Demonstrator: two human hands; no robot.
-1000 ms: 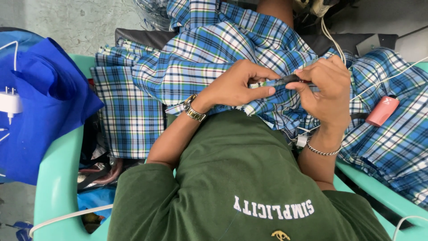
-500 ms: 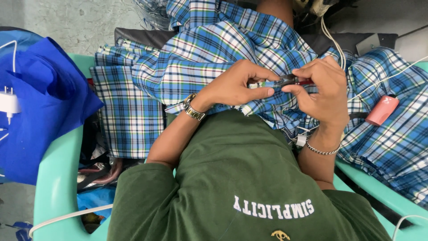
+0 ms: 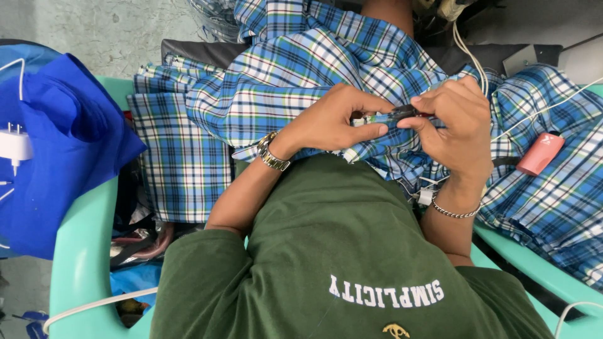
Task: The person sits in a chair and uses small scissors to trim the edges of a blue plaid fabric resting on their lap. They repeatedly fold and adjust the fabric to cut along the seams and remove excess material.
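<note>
Since the earlier frame, both hands sit almost unchanged, fingertips slightly closer. Blue cloth (image 3: 56, 157) lies far left on a green chair (image 3: 81, 251). Left hand (image 3: 330, 122) pinches the plaid fabric (image 3: 295, 75) on the lap; right hand (image 3: 455, 125) grips a small dark tool (image 3: 402, 113) against it. Pink device (image 3: 540, 154) lies right.

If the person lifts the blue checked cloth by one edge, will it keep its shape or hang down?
The checked cloth would probably hang down limp: it already lies in soft folds over the lap. It seems light, since the left hand and right hand pinch an edge with fingertips only. It should neither roll nor break.
</note>
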